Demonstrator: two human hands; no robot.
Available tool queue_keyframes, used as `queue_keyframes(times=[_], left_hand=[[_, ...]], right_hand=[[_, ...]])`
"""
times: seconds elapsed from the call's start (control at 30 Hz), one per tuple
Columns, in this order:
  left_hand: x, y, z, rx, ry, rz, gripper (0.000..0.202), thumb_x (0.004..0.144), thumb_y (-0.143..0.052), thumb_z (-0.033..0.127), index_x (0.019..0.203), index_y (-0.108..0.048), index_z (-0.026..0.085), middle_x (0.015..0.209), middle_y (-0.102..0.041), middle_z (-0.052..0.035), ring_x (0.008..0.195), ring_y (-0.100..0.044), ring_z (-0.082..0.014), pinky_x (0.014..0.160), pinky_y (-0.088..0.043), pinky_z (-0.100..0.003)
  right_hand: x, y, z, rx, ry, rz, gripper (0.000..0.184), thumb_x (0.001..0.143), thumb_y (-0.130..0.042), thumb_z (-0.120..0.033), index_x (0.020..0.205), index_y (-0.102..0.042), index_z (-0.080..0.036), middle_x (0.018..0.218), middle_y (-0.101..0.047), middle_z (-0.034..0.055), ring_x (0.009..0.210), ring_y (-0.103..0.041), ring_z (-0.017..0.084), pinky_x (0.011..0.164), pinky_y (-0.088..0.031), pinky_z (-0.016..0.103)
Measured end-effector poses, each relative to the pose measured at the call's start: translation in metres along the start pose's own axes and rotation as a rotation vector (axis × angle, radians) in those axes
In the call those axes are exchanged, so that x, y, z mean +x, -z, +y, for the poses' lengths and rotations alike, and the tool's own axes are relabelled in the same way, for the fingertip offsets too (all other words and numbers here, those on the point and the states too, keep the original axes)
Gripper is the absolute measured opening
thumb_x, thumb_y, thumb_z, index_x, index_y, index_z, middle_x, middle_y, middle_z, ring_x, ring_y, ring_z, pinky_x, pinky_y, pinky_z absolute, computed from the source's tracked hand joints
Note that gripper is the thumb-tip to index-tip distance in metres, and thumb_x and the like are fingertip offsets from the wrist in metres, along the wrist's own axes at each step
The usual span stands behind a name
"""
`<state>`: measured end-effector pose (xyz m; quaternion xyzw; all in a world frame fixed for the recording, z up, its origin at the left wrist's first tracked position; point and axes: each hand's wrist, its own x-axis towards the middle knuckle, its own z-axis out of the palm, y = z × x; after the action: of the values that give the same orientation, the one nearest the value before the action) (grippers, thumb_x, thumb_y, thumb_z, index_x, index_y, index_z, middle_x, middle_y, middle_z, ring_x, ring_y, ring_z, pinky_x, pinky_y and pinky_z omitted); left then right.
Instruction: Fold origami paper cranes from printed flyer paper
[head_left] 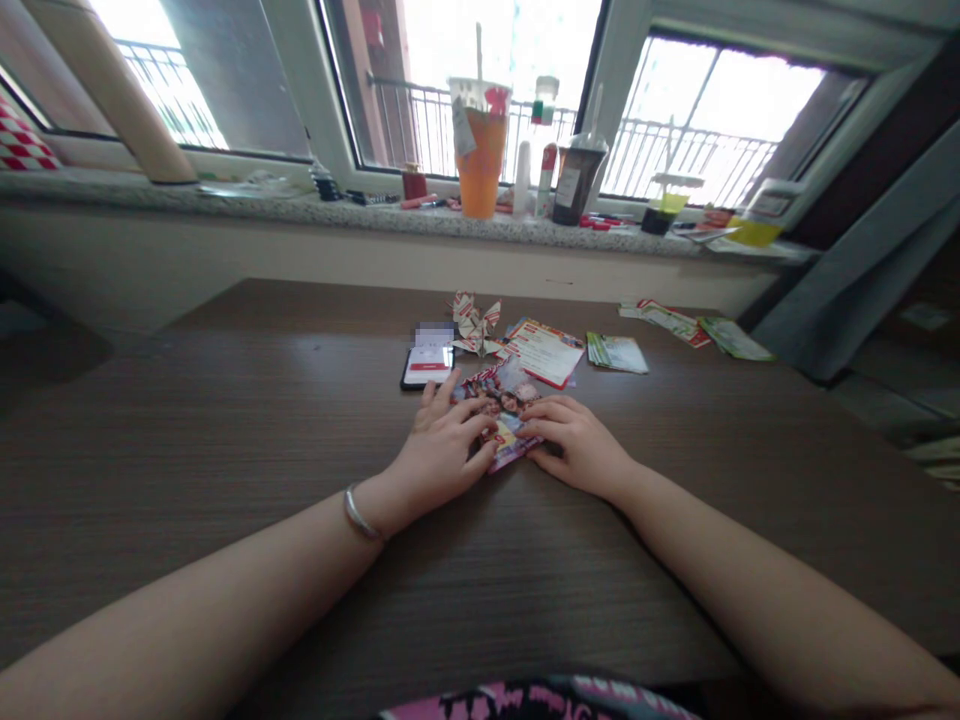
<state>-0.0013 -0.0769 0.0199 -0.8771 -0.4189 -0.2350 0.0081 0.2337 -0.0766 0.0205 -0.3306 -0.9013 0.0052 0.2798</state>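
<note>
A colourful printed paper sheet with pictures of people on it lies on the dark wooden table, between my two hands. My left hand grips its left side, fingers spread over the top and thumb at the near edge. On the right side my right hand holds it with fingers bent over the face and thumb at the lower edge. Part of the sheet is hidden under the fingers. Just beyond it stand folded paper cranes. A phone with a lit screen lies close to my left fingertips.
A stack of printed cards lies behind the sheet, with green-edged cards to its right. More paper strips lie at the far right. Drink cups, including a tall orange one, and bottles line the granite sill.
</note>
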Motion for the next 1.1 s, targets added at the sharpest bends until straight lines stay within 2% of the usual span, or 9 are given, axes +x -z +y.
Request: queue_keyframes(times=[0.13, 0.33, 0.53, 0.7, 0.9, 1.1], left_hand=[[0.001, 0.000, 0.000, -0.013, -0.016, -0.025, 0.024, 0.091, -0.051, 0.036, 0.104, -0.069, 0.027, 0.124, -0.063, -0.0037, 0.135, -0.033, -0.0336, 0.112, -0.010, -0.066], [0.004, 0.000, 0.001, -0.070, 0.062, -0.106, 0.028, 0.095, -0.043, 0.033, 0.110, -0.065, 0.023, 0.122, -0.063, -0.0072, 0.119, -0.052, -0.0273, 0.111, -0.015, -0.063], [0.007, 0.002, -0.002, -0.141, 0.060, -0.167, 0.030, 0.096, -0.039, 0.027, 0.112, -0.064, 0.025, 0.125, -0.063, -0.0043, 0.119, -0.053, -0.0254, 0.110, -0.019, -0.064], [0.005, 0.002, -0.002, -0.143, -0.046, -0.093, 0.026, 0.091, -0.050, 0.028, 0.110, -0.067, 0.025, 0.133, -0.058, -0.0058, 0.121, -0.052, -0.0272, 0.104, -0.036, -0.053], [0.004, 0.003, 0.000, -0.179, -0.119, -0.087, 0.023, 0.088, -0.053, 0.026, 0.106, -0.069, 0.023, 0.121, -0.066, -0.0064, 0.112, -0.058, -0.0257, 0.099, -0.043, -0.048], [0.006, 0.003, 0.000, -0.263, -0.223, -0.120, 0.028, 0.089, -0.053, 0.021, 0.113, -0.066, 0.025, 0.122, -0.066, -0.0046, 0.117, -0.056, -0.0231, 0.103, -0.042, -0.045]], right_hand=[[0.000, -0.001, 0.001, 0.013, -0.009, -0.002, 0.024, 0.082, -0.064, -0.020, 0.105, -0.068, -0.022, 0.113, -0.069, 0.0069, 0.109, -0.060, 0.022, 0.098, -0.048, 0.044], [0.000, 0.000, 0.001, 0.016, 0.015, -0.028, 0.032, 0.080, -0.066, -0.019, 0.111, -0.066, -0.022, 0.117, -0.068, 0.0071, 0.115, -0.057, 0.024, 0.102, -0.046, 0.045], [0.000, -0.002, 0.005, 0.028, -0.035, 0.034, 0.023, 0.086, -0.059, -0.016, 0.106, -0.069, -0.021, 0.109, -0.071, 0.0066, 0.108, -0.062, 0.020, 0.098, -0.049, 0.042], [-0.001, -0.002, 0.008, 0.057, -0.075, 0.071, 0.018, 0.083, -0.064, -0.018, 0.099, -0.072, -0.023, 0.104, -0.073, 0.0060, 0.103, -0.065, 0.021, 0.094, -0.052, 0.041], [-0.006, 0.000, 0.016, 0.117, 0.005, -0.043, 0.019, 0.082, -0.069, -0.024, 0.100, -0.072, -0.026, 0.108, -0.073, 0.0039, 0.111, -0.062, 0.022, 0.098, -0.049, 0.044], [-0.006, 0.001, 0.017, 0.155, -0.041, -0.060, 0.018, 0.085, -0.066, -0.024, 0.102, -0.071, -0.025, 0.107, -0.073, 0.0047, 0.105, -0.064, 0.020, 0.098, -0.049, 0.043]])
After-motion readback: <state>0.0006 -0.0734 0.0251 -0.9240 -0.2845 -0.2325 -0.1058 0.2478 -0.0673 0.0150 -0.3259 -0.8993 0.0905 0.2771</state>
